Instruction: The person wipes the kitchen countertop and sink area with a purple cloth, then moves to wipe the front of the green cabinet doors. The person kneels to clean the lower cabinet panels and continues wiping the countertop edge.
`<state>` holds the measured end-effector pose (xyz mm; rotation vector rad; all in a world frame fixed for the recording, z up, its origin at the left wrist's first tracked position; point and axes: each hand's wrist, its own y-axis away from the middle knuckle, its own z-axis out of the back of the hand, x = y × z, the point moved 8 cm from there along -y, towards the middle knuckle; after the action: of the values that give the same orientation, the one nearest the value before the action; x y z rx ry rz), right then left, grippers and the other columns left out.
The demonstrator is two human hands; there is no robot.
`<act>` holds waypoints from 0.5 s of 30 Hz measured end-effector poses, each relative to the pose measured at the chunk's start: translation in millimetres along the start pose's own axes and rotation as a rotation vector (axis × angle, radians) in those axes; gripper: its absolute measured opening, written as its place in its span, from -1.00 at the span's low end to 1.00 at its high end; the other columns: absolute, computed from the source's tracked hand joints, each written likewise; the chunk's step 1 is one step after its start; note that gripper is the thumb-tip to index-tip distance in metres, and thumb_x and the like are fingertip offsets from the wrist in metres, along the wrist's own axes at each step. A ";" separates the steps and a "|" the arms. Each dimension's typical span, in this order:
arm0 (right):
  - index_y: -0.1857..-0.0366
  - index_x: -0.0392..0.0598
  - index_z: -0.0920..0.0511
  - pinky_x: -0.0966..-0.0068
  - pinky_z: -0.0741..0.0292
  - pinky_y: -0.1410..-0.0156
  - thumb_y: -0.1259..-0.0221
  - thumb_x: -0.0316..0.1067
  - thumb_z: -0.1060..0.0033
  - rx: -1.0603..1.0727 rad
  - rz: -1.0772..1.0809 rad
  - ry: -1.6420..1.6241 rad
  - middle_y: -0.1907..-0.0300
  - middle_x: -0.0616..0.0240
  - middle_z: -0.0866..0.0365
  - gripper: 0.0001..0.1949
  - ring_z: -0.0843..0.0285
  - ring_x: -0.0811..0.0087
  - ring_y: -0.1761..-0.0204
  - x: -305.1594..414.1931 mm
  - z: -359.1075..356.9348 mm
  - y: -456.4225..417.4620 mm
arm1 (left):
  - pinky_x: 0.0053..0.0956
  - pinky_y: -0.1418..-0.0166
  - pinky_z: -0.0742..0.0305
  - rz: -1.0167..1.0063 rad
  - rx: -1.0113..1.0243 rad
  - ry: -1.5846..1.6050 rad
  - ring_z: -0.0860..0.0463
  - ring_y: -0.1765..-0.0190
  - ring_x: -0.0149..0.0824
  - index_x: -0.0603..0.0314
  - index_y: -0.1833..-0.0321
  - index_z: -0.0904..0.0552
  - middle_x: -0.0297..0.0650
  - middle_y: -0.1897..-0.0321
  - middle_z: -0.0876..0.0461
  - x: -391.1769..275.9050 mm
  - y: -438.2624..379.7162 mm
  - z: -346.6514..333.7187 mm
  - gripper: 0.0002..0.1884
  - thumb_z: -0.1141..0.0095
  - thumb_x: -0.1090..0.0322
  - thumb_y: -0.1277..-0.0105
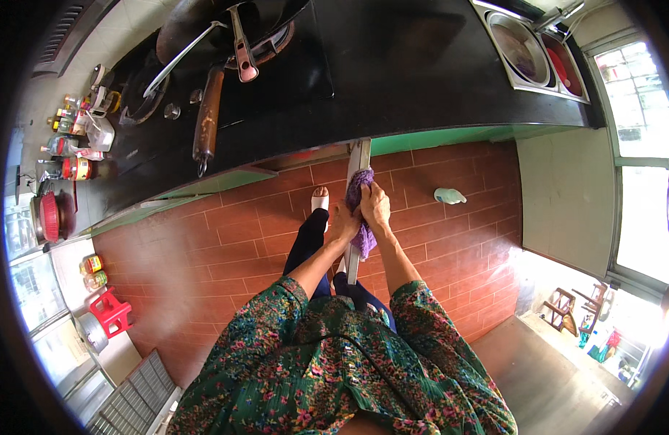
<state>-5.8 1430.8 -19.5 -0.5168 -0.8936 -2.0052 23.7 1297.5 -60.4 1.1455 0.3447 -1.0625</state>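
A purple cloth (361,239) is draped over the top edge of an open cabinet door (352,272), which juts from under the counter toward my body. My left hand (345,220) grips the cloth from the left side of the door. From the right side, slightly farther up, my right hand (374,206) presses and holds the same cloth. The fingers of both hands meet near its middle, and folds of cloth partly hide the fingertips. One foot (320,201) shows on the tiled floor to the left of the door.
Above runs a black counter (400,76) with a wooden-handled wok (207,117), a ladle (242,49) and several jars (76,168). A double sink (516,49) is at upper right. A pale bottle (450,196) lies on the red floor. A red stool (110,312) stands at left.
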 end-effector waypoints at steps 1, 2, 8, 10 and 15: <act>0.18 -0.17 -0.57 -0.06 -0.50 0.00 -0.43 0.02 0.05 -0.054 0.026 -0.016 0.23 -0.27 -0.64 -0.60 -0.59 -0.30 0.09 3.4 3.4 -6.8 | 0.06 -0.10 -0.49 0.007 0.011 0.003 -0.56 -0.10 0.40 0.51 -0.14 -0.34 0.42 -0.01 -0.54 -4.4 -6.8 -2.4 -0.38 -0.08 -0.04 -0.41; 0.21 -0.17 -0.57 -0.05 -0.50 0.03 -0.43 0.02 0.04 -0.060 0.025 -0.030 0.25 -0.25 -0.64 -0.60 -0.60 -0.29 0.10 4.3 3.7 -15.1 | 0.11 -0.13 -0.47 0.029 0.019 0.002 -0.53 -0.14 0.42 0.47 -0.19 -0.30 0.43 -0.09 -0.48 -8.1 -13.0 -5.2 -0.35 -0.08 -0.08 -0.40; 0.36 -0.20 -0.56 0.00 -0.49 0.18 -0.40 -0.02 -0.02 -0.098 0.068 -0.031 0.39 -0.20 -0.63 -0.61 -0.63 -0.26 0.23 22.7 14.2 -69.0 | 0.21 -0.14 -0.44 0.008 -0.008 0.079 -0.50 -0.12 0.49 0.43 -0.16 -0.29 0.45 -0.16 -0.42 -41.7 -53.0 -8.5 -0.35 -0.05 -0.13 -0.40; 0.33 -0.19 -0.60 -0.01 -0.52 0.12 -0.38 -0.01 -0.05 -0.105 0.076 -0.012 0.34 -0.24 -0.64 -0.61 -0.64 -0.26 0.18 30.5 18.6 -86.9 | 0.22 -0.12 -0.44 -0.071 -0.074 0.066 -0.52 -0.11 0.48 0.42 -0.16 -0.30 0.45 -0.15 -0.43 -59.3 -68.9 -5.6 -0.35 -0.04 -0.13 -0.41; 0.18 -0.17 -0.66 0.09 -0.55 0.01 -0.36 -0.01 -0.10 0.004 0.068 -0.086 0.21 -0.19 -0.69 -0.62 -0.66 -0.19 0.09 33.3 21.8 -109.1 | 0.18 -0.08 -0.50 0.014 -0.099 -0.091 -0.54 -0.10 0.45 0.35 -0.18 -0.32 0.37 -0.13 -0.47 -72.0 -82.6 -8.8 -0.38 -0.03 -0.14 -0.40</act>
<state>-114.8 1470.2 -27.2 -0.6268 -0.9201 -1.9315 -77.7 1339.9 -60.4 1.0070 0.3139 -1.0694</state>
